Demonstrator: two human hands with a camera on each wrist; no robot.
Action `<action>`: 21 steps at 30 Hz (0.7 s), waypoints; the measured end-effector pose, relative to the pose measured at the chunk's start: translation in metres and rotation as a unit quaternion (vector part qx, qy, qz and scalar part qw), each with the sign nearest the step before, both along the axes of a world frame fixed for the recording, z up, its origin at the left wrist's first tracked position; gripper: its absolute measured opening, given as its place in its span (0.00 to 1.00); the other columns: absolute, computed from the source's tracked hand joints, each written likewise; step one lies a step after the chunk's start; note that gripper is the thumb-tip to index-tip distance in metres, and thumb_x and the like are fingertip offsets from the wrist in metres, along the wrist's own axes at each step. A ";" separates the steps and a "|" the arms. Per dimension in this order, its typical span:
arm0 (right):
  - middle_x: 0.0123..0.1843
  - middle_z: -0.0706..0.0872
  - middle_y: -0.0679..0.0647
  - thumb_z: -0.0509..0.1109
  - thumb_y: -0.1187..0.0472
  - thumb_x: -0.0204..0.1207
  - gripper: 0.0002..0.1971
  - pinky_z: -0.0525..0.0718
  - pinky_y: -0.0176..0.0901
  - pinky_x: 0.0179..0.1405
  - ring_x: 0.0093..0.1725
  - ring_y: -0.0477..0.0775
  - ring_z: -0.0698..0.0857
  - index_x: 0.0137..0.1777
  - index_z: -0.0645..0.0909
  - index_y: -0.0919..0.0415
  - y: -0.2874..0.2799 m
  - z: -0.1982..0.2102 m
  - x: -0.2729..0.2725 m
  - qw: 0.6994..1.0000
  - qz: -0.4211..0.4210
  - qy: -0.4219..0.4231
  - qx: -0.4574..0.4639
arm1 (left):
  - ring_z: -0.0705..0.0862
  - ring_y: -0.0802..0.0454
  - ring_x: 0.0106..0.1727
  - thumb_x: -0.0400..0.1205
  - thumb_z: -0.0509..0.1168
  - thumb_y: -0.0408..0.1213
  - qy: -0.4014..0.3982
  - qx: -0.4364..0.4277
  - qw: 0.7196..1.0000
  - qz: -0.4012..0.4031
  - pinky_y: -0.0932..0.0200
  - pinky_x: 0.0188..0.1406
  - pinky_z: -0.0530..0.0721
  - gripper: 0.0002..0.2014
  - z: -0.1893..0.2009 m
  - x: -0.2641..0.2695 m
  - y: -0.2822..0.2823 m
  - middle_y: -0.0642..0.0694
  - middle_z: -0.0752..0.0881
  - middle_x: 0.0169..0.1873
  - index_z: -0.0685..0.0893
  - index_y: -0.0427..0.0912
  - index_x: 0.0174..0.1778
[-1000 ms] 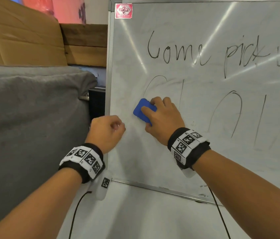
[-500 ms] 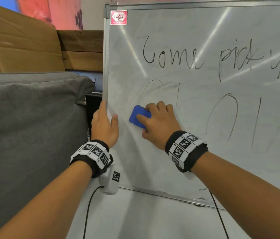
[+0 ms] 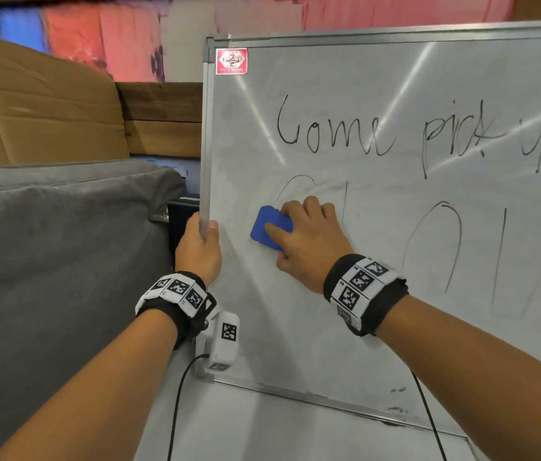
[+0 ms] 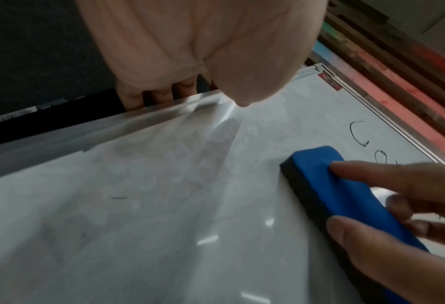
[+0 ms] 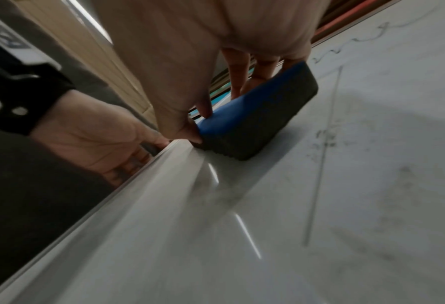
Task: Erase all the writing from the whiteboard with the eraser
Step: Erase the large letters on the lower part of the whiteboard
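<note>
The whiteboard (image 3: pixel 379 294) leans upright, with black writing (image 3: pixel 335 134) along its top and large letters (image 3: pixel 442 247) lower right. A faint smeared letter shows just above the eraser. My right hand (image 3: pixel 305 241) grips the blue eraser (image 3: pixel 267 227) and presses its dark felt face (image 5: pixel 255 123) flat on the board near the left side. My left hand (image 3: pixel 197 247) grips the board's left metal frame (image 3: pixel 205 161), thumb on the front, fingers (image 4: pixel 159 94) wrapped behind the edge. In the left wrist view the eraser (image 4: pixel 346 195) sits to the right of the thumb.
A grey padded cushion (image 3: pixel 63 277) stands close against the board's left edge. Flattened cardboard (image 3: pixel 36 101) and wooden boards (image 3: pixel 162 118) lean behind it. The board's bottom frame (image 3: pixel 312 399) rests on a white surface (image 3: pixel 295 434), where two sensor cables trail.
My left hand went from a fist in front of the board to gripping its left frame. The right hand with the eraser stayed on the same spot of the board.
</note>
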State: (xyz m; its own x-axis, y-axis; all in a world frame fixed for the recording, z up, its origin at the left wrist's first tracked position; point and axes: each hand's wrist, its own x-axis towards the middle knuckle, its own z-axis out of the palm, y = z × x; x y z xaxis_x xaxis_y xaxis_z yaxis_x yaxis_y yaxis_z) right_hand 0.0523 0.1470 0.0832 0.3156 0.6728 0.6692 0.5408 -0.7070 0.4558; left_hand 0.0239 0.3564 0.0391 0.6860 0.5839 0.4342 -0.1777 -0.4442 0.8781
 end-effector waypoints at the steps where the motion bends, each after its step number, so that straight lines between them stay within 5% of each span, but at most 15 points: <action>1: 0.54 0.81 0.62 0.73 0.57 0.65 0.17 0.71 0.56 0.45 0.47 0.65 0.76 0.55 0.85 0.57 0.001 -0.002 -0.001 1.000 -0.003 -0.004 -0.025 | 0.82 0.44 0.68 0.88 0.54 0.55 0.002 0.005 1.000 0.000 0.40 0.71 0.78 0.23 -0.002 0.000 0.000 0.48 0.83 0.69 0.71 0.52 0.78; 7: 0.56 0.81 0.61 0.74 0.54 0.66 0.20 0.73 0.58 0.49 0.51 0.67 0.76 0.60 0.85 0.55 -0.011 0.026 0.003 0.998 -0.010 0.024 0.062 | 0.82 0.48 0.64 0.89 0.56 0.51 -0.001 0.022 1.000 0.001 0.45 0.69 0.78 0.20 -0.003 -0.008 -0.008 0.55 0.82 0.66 0.69 0.56 0.77; 11: 0.51 0.82 0.61 0.74 0.58 0.64 0.18 0.73 0.56 0.49 0.52 0.66 0.77 0.55 0.86 0.59 -0.013 0.009 0.000 1.000 0.024 0.005 0.010 | 0.78 0.40 0.72 0.82 0.53 0.63 0.014 0.030 0.999 0.003 0.37 0.74 0.75 0.31 -0.004 -0.008 -0.009 0.47 0.77 0.74 0.61 0.61 0.82; 13: 0.52 0.82 0.62 0.76 0.58 0.64 0.19 0.75 0.56 0.49 0.51 0.67 0.79 0.56 0.86 0.59 -0.022 0.016 0.003 0.998 0.025 0.016 0.050 | 0.72 0.35 0.76 0.84 0.55 0.61 0.037 0.031 0.998 0.028 0.37 0.77 0.70 0.33 -0.001 -0.010 -0.013 0.40 0.70 0.78 0.57 0.60 0.85; 18: 0.53 0.81 0.64 0.75 0.58 0.66 0.21 0.77 0.57 0.46 0.48 0.67 0.78 0.59 0.85 0.61 -0.025 0.027 -0.001 0.999 0.009 0.017 0.047 | 0.65 0.34 0.71 0.85 0.59 0.53 0.022 0.205 0.971 0.121 0.34 0.70 0.72 0.30 0.006 -0.018 -0.024 0.38 0.64 0.74 0.60 0.58 0.83; 21: 0.53 0.80 0.65 0.74 0.58 0.66 0.20 0.79 0.56 0.43 0.48 0.68 0.77 0.59 0.85 0.63 -0.024 0.034 -0.001 0.999 0.011 0.008 0.044 | 0.62 0.34 0.75 0.85 0.60 0.52 0.014 0.201 0.975 0.098 0.37 0.72 0.71 0.31 0.011 -0.015 -0.027 0.38 0.60 0.78 0.59 0.58 0.84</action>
State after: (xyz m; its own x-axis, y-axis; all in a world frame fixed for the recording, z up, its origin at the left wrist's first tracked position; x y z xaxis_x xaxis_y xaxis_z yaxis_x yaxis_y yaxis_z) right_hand 0.0515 0.1233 0.1176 0.3125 0.6188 0.7207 0.5635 -0.7315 0.3838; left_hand 0.0086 0.3292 0.0505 0.5935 0.4910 0.6378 -0.0334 -0.7767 0.6290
